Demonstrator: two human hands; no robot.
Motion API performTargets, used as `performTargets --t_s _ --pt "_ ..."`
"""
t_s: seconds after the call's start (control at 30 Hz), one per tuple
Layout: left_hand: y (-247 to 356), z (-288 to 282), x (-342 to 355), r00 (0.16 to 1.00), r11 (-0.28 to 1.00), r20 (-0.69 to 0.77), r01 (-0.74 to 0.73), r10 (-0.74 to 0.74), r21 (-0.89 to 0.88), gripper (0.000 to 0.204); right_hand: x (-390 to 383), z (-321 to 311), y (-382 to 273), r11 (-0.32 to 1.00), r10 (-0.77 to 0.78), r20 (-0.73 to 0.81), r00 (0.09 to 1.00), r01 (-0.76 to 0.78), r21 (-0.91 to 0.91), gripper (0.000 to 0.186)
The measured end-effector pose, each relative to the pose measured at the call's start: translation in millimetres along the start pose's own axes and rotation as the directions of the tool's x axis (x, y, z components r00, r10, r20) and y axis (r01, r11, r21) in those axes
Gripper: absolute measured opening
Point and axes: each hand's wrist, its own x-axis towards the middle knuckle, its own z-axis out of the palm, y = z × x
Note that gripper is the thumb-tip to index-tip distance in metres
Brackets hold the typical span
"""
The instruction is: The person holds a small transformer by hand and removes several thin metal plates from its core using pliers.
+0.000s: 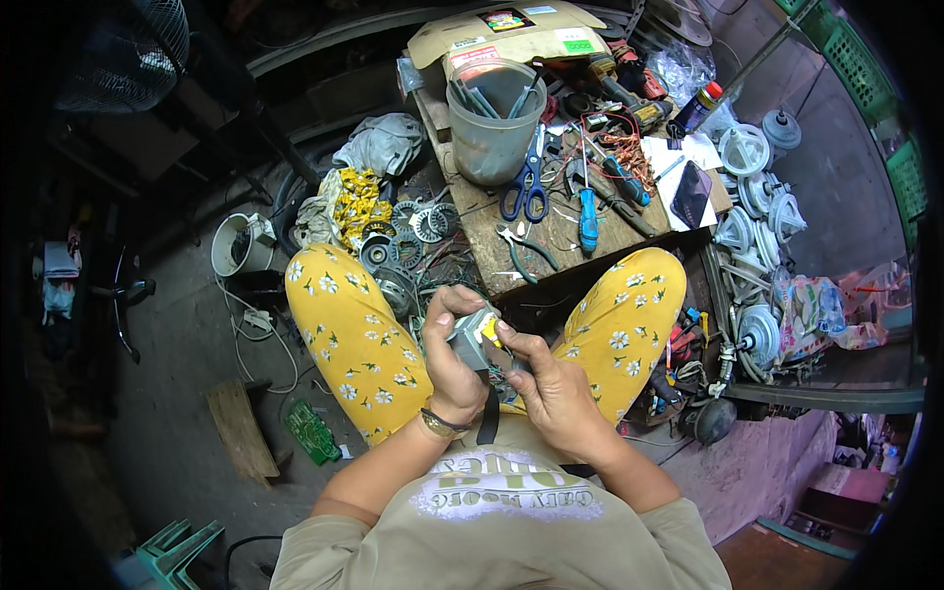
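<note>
One grey boxy part (pixel 469 348) with a yellow piece (pixel 490 331) is held over the lap, between the knees. Yellow side faces right, toward the right hand (pixel 560 391); visible upper edge slants up to the right. Long axis: can't call it, fingers cover the ends. Left hand (pixel 452 382): thumb and fingers clamped on the grey body. Right: forefinger tip at the yellow piece, thumb lower; can't tell if they grip anything. Underside hidden.

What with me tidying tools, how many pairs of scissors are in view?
1: blue-handled scissors, on the wooden table beside the translucent bucket. Others may lie hidden.
</note>
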Motion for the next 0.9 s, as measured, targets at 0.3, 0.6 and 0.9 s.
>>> performTargets --t_s 0.3,0.6,0.9 --pt "4 -2 -1 1.0 0.999 0.027 -0.005 0.005 -0.033 0.029 -3 -2 -8 0.992 0.06 0.051 0.997 -0.066 0.107 0.053" --pt "2 -4 -3 0.957 0.958 0.099 -0.28 0.274 0.055 0.035 -5 11 -20 0.982 0.006 -0.078 0.997 0.008 0.188 0.047" --pt "7 2 -1 0.913 0.908 0.056 -0.409 0.405 0.096 0.037 6 14 -30 0.981 0.046 -0.113 0.993 -0.023 0.193 0.043"
